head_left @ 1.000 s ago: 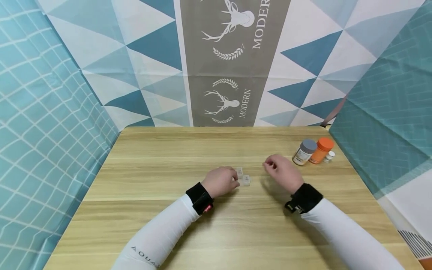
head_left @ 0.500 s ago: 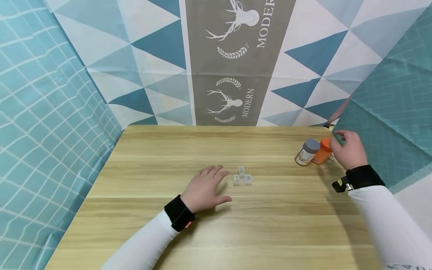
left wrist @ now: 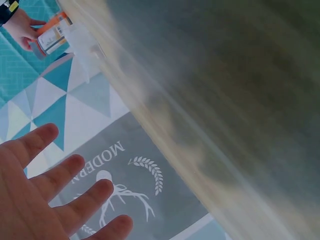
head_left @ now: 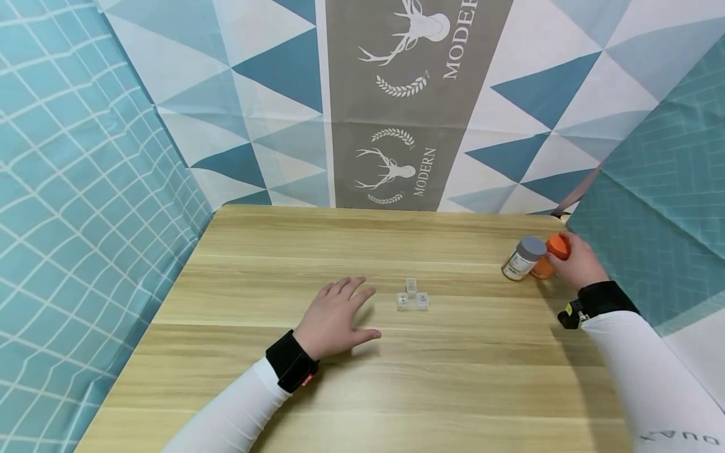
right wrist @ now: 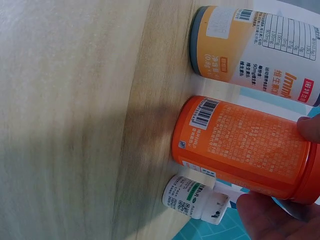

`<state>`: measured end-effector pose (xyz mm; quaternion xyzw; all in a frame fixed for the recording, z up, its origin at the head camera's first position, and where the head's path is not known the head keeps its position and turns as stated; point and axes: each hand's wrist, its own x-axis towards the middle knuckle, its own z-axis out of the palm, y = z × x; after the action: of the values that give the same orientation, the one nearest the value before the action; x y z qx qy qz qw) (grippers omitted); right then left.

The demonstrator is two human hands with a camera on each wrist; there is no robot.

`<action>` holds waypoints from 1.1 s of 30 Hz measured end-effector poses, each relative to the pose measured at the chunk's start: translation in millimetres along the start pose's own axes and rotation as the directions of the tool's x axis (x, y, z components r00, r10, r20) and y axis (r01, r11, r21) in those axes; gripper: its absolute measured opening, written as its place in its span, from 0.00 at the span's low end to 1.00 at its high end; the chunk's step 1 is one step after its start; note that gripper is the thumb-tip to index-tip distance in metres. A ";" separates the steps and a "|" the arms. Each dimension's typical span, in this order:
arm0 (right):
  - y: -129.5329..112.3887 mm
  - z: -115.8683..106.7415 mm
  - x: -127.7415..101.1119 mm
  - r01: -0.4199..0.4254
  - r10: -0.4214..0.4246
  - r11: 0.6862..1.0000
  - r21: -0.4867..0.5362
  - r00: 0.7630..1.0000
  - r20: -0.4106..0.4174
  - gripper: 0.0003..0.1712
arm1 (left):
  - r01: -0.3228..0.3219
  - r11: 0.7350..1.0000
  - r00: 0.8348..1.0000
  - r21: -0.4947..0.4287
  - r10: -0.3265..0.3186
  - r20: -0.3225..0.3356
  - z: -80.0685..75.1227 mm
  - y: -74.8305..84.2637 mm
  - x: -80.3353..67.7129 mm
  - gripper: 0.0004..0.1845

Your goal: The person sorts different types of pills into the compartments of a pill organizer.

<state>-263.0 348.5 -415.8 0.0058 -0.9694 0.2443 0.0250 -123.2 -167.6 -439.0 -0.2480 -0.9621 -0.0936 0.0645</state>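
Head view: the right hand (head_left: 574, 263) is wrapped round the orange bottle (head_left: 550, 255) at the far right of the wooden surface (head_left: 362, 371).
Neighbours: a grey-lidded bottle (head_left: 523, 258) stands just beside it; a small white bottle (right wrist: 196, 198) is on its other side.
Left hand (head_left: 334, 316): flat, fingers spread, holding nothing, near the little clear boxes (head_left: 411, 297).
Feel: the bottle looks like light, stiff, smooth plastic, so it may slip.
Best hold: round its middle, below the lid.
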 end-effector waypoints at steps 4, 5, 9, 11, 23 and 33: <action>-3.2 -2.4 -5.2 -0.015 0.015 1.000 0.009 1.000 0.001 0.43 | 0.002 1.000 1.000 0.000 -0.002 -0.006 2.4 -1.2 -1.5 0.46; -4.4 -2.5 -7.2 -0.025 0.025 1.000 0.010 1.000 0.003 0.44 | 0.003 1.000 1.000 0.002 -0.003 -0.007 2.7 -1.8 -2.3 0.46; -9.0 -3.6 -17.9 -0.053 0.053 0.998 0.021 0.999 -0.003 0.44 | -0.003 1.000 1.000 -0.006 0.003 -0.009 1.8 -4.0 -4.6 0.47; -11.5 -4.9 -25.9 -0.060 0.060 0.998 0.030 0.998 -0.015 0.45 | -0.005 1.000 1.000 -0.017 0.005 -0.006 0.4 -5.5 -6.0 0.47; -62.4 3.9 -96.8 -0.021 0.031 0.998 0.056 0.983 -0.179 0.37 | 0.014 1.000 0.999 -0.018 -0.015 -0.032 -6.8 -20.2 -19.5 0.47; -173.0 65.4 -135.4 0.236 -0.233 0.966 0.104 0.972 -0.033 0.33 | 0.057 0.930 0.998 -0.364 -0.041 0.051 -1.8 15.6 -3.1 0.42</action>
<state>-126.7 165.0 -398.4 0.1193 -0.9471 0.2912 0.0632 -112.8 -156.0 -435.5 -0.2336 -0.9349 -0.2672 -0.0054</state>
